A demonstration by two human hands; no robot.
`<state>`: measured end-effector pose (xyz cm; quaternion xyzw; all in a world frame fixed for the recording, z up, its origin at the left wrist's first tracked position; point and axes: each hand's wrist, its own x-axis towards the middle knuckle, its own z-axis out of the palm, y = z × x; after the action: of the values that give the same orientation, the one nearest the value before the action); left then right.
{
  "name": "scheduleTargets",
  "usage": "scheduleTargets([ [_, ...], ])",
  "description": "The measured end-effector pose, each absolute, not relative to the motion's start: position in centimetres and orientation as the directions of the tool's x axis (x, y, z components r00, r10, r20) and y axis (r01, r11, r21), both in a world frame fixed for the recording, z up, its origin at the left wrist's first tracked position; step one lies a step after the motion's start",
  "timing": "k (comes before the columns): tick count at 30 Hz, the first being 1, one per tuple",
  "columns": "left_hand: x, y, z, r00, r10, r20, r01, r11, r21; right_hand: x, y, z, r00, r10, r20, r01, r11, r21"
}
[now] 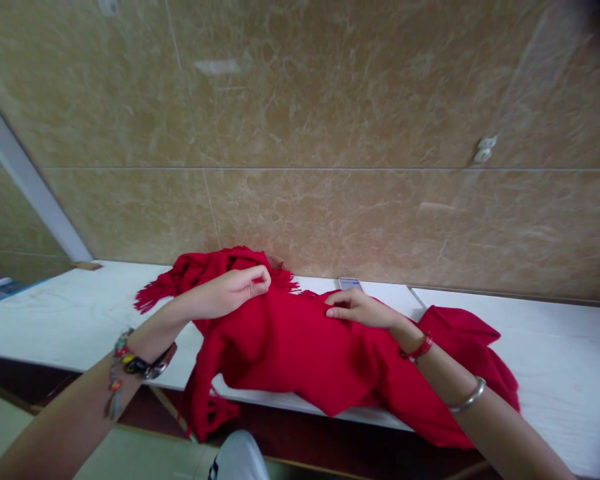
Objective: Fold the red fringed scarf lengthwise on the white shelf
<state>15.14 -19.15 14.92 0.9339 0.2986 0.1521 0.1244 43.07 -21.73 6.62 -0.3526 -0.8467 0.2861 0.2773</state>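
A red fringed scarf [305, 353] lies bunched and partly spread across the white tabletop, its fringes showing at the far left and hanging over the front edge. My left hand [237, 291] is closed in a pinch on the scarf's upper left part. To the right, my right hand [360, 308] has thumb and fingers curled together on the cloth near its upper edge. Between the two hands the fabric looks fairly smooth. More of the red cloth lies in folds under and beyond my right forearm.
A phone [350, 285] lies at the back of the white table [555, 360], against the tan marbled wall [330, 133]. A white socket [485, 149] is on the wall at right. At the far left a pale metal post [35, 180] meets the table.
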Motion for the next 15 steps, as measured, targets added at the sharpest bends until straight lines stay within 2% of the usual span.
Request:
scheduleTargets([
  [2,14.8,-17.1,14.9,0.738,0.636,0.226,0.576,-0.768,0.28,43.3,-20.7,7.2,-0.596,0.768,0.233,0.5,0.583,-0.64],
  [4,14.6,-14.2,13.5,0.708,0.683,0.178,0.665,-0.73,0.156,43.5,-18.7,6.7,-0.51,0.832,0.22,0.656,0.542,-0.525],
  [6,14.0,-11.2,11.1,0.706,0.702,0.09,0.69,-0.711,0.135,43.6,-16.5,4.9,-0.404,0.895,0.19,0.809,0.447,-0.382],
  [7,13.6,-10.0,9.8,0.715,0.699,0.011,0.693,-0.71,0.126,43.5,-15.5,3.8,-0.378,0.911,0.166,0.843,0.413,-0.345],
  [9,12.5,-8.0,7.5,0.705,0.709,-0.023,0.705,-0.697,0.127,43.4,-14.0,1.3,-0.355,0.927,0.121,0.876,0.375,-0.304],
  [12,10.5,-6.1,6.1,0.676,0.737,0.013,0.731,-0.673,0.115,42.9,-12.5,-1.4,-0.306,0.946,0.107,0.908,0.323,-0.267],
  [15,9.2,-4.8,6.8,0.628,0.772,0.097,0.767,-0.635,0.097,42.2,-11.1,-2.2,-0.192,0.969,0.159,0.95,0.224,-0.217],
])
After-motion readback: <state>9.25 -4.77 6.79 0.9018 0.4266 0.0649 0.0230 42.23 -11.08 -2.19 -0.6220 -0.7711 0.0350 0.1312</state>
